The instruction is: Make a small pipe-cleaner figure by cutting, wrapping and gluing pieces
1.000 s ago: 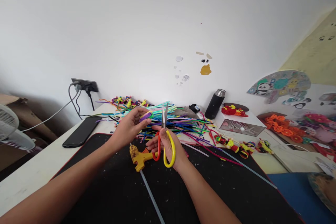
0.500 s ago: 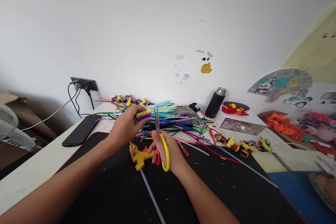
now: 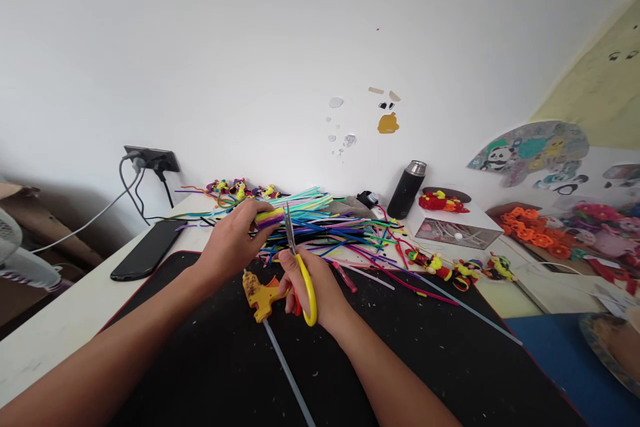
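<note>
My left hand (image 3: 233,240) is closed on a small purple and yellow fuzzy piece (image 3: 270,217), held up over the near edge of a pile of coloured pipe cleaners (image 3: 330,227). My right hand (image 3: 313,287) grips yellow and red scissors (image 3: 300,267) by the handles. The blades point up and end right beside the fuzzy piece. Under both hands, a yellow glue gun (image 3: 260,293) lies on the black mat (image 3: 200,360), with a clear glue stick (image 3: 287,370) sticking out of its back toward me.
A black phone (image 3: 147,257) lies left of the mat. A black flask (image 3: 406,190), a white box (image 3: 457,227) and small pipe-cleaner figures (image 3: 450,270) stand to the right. Cables hang from a wall socket (image 3: 150,159). A fan (image 3: 20,257) sits at far left.
The scissors have tilted and moved left, so the blades now sit right at the fuzzy piece. My left hand has shifted slightly left and down with the piece.
</note>
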`<state>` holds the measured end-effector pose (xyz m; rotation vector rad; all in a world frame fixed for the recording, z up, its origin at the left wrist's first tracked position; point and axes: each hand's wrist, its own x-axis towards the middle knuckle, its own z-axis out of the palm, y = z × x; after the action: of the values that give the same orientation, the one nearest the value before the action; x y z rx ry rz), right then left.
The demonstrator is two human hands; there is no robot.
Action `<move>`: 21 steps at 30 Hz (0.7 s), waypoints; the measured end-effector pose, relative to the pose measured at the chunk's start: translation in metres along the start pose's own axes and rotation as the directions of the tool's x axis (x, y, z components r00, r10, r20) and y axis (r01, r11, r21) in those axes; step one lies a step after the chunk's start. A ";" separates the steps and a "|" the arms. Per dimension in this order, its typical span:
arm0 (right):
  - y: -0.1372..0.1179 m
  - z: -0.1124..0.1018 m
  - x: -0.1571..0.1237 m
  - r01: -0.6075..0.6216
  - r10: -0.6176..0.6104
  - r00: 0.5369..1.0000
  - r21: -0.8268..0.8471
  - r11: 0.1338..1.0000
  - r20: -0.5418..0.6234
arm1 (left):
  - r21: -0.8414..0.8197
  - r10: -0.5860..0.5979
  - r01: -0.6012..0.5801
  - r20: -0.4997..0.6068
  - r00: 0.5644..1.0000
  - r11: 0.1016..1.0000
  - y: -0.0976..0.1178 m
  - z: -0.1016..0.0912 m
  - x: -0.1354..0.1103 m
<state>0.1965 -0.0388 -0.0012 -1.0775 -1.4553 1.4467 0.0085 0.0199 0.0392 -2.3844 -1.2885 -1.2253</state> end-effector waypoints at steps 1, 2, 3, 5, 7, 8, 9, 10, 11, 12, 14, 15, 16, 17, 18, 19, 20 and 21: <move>0.000 0.000 0.000 0.003 -0.003 1.000 -0.004 1.000 0.001 | 0.002 0.003 -0.003 0.001 1.000 1.000 0.000 0.000 0.000; 0.000 0.000 0.000 0.006 -0.006 1.000 -0.007 1.000 0.002 | 0.005 0.004 -0.004 0.000 1.000 1.000 0.000 0.000 0.000; 0.001 0.001 0.000 0.009 -0.009 1.000 -0.008 1.000 0.003 | 0.008 0.006 -0.006 0.000 1.000 1.000 0.000 -0.001 0.000; 0.002 0.001 0.000 0.012 -0.012 1.000 -0.008 1.000 0.003 | 0.005 0.009 -0.009 0.010 1.000 1.000 -0.001 -0.001 0.000; 0.003 0.002 0.000 0.010 -0.010 1.000 -0.007 1.000 0.005 | -0.013 0.013 -0.012 0.029 0.999 1.000 -0.002 0.000 -0.001; 0.003 0.002 0.000 0.010 -0.010 1.000 -0.007 1.000 0.004 | -0.023 0.013 -0.012 0.040 0.999 1.000 -0.002 0.000 -0.001; 0.003 0.002 0.000 0.010 -0.010 1.000 -0.007 1.000 0.003 | -0.030 0.011 -0.010 0.051 0.999 0.999 -0.002 0.000 -0.002; 0.003 0.002 0.000 0.009 -0.009 1.000 -0.007 1.000 0.002 | -0.032 0.011 -0.009 0.057 0.998 0.999 -0.003 0.001 -0.002; 0.002 0.002 0.000 0.009 -0.009 1.000 -0.006 1.000 0.001 | -0.031 0.012 -0.011 0.059 0.998 0.999 -0.003 0.001 -0.002; 0.002 0.002 0.000 0.007 -0.007 1.000 -0.005 1.000 0.001 | -0.027 0.018 -0.016 0.058 0.998 0.999 -0.003 0.001 -0.002; 0.001 0.002 -0.001 0.003 -0.003 1.000 -0.002 1.000 0.001 | -0.021 0.036 -0.035 0.052 0.998 0.999 -0.003 0.002 -0.003; 0.001 0.002 -0.001 0.000 0.000 1.000 0.001 1.000 0.000 | -0.022 0.047 -0.046 0.050 0.998 0.999 -0.003 0.002 -0.003; 0.001 0.002 -0.001 -0.002 0.002 1.000 0.005 1.000 -0.003 | -0.025 0.056 -0.055 0.047 0.997 0.998 -0.003 0.002 -0.003; 0.001 0.002 -0.001 -0.004 0.004 1.000 0.008 1.000 -0.005 | -0.029 0.062 -0.061 0.046 0.997 0.998 -0.003 0.003 -0.003; 0.001 0.002 -0.001 -0.006 0.006 1.000 0.011 1.000 -0.009 | -0.033 0.067 -0.066 0.046 0.997 0.997 -0.003 0.003 -0.003; 0.001 0.002 -0.001 -0.009 0.009 1.000 0.015 1.000 -0.011 | -0.035 0.073 -0.071 0.046 0.996 0.997 -0.004 0.003 -0.003; 0.001 0.002 -0.001 -0.012 0.012 1.000 0.019 1.000 -0.011 | -0.036 0.078 -0.076 0.046 0.996 0.996 -0.004 0.003 -0.003; 0.001 0.002 -0.001 -0.015 0.015 1.000 0.022 1.000 -0.011 | -0.035 0.082 -0.081 0.046 0.996 0.996 -0.004 0.003 -0.003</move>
<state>0.1946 -0.0400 -0.0021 -1.0832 -1.4233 1.4622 0.0064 0.0218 0.0336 -2.4772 -1.1798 -1.1828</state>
